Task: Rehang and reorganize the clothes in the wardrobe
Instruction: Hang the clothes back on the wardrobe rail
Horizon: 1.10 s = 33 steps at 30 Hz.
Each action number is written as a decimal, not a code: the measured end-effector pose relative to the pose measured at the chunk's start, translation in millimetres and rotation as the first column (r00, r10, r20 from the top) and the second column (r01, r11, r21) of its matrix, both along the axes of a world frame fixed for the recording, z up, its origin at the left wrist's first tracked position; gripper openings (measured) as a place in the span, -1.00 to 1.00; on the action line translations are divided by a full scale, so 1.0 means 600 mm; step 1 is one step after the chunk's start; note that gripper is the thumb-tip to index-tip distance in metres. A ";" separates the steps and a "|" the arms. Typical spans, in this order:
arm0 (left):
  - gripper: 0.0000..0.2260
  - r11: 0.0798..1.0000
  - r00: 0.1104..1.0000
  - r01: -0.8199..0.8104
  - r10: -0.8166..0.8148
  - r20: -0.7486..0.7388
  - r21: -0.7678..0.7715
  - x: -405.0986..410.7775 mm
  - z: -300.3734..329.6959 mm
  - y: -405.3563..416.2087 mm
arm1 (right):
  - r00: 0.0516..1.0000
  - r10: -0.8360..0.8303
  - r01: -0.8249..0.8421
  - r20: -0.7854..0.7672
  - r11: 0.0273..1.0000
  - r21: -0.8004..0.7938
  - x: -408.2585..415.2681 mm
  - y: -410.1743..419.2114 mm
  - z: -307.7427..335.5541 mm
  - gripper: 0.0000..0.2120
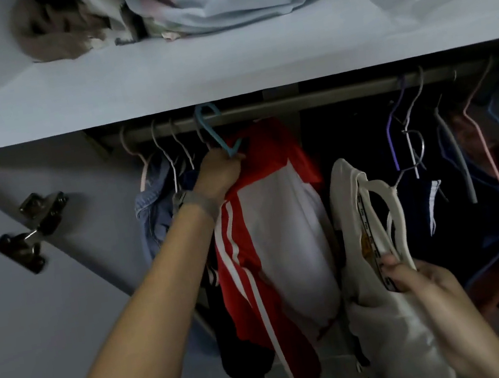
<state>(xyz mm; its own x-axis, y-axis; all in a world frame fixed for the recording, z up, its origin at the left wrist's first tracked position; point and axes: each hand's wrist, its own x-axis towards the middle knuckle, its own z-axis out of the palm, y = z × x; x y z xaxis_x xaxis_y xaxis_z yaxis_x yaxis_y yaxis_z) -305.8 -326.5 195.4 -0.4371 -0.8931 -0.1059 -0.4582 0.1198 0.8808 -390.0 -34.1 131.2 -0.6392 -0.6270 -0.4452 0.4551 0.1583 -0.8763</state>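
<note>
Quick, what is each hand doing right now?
Left hand: closed on the teal hanger carrying the red and white garment, hook at the rail.
Right hand: gripping the white garment on its white hanger.

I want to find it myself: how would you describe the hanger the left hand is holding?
Look under the white shelf to the rail. Near its left end, above the red and white jacket, the left hand holds a teal hanger hooked over the rail. The hangers beside it are pale, thin ones; it alone is thick and teal.
</note>
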 end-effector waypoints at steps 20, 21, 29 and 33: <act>-0.75 0.954 0.954 -0.094 0.168 0.247 -0.286 -0.036 -0.097 -0.103 | 0.962 0.172 -0.135 -0.212 0.975 0.175 0.038 -0.043 -0.009 -0.75; -0.73 0.962 0.976 -0.048 0.102 0.194 -0.268 -0.028 -0.097 -0.094 | 0.951 0.197 -0.159 -0.237 0.972 0.171 0.037 -0.051 -0.002 -0.73; -0.72 0.899 0.996 -0.010 -0.031 -0.086 -0.437 0.103 -0.100 0.083 | 0.902 0.219 -0.193 -0.372 0.975 0.107 0.025 -0.188 0.047 -0.72; -0.76 0.950 0.992 0.116 -0.127 -0.018 -0.290 0.162 -0.135 0.128 | 0.820 0.216 -0.182 -0.531 0.976 0.116 0.032 -0.270 0.036 -0.61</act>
<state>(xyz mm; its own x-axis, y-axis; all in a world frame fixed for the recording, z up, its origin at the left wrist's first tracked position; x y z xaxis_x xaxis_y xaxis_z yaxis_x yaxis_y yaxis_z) -208.6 -249.6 114.3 -0.5432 -0.8232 0.1654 -0.3927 0.4232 0.8165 -370.8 -195.9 152.9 -0.6515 -0.7510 -0.1077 -0.1318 0.2518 -0.9588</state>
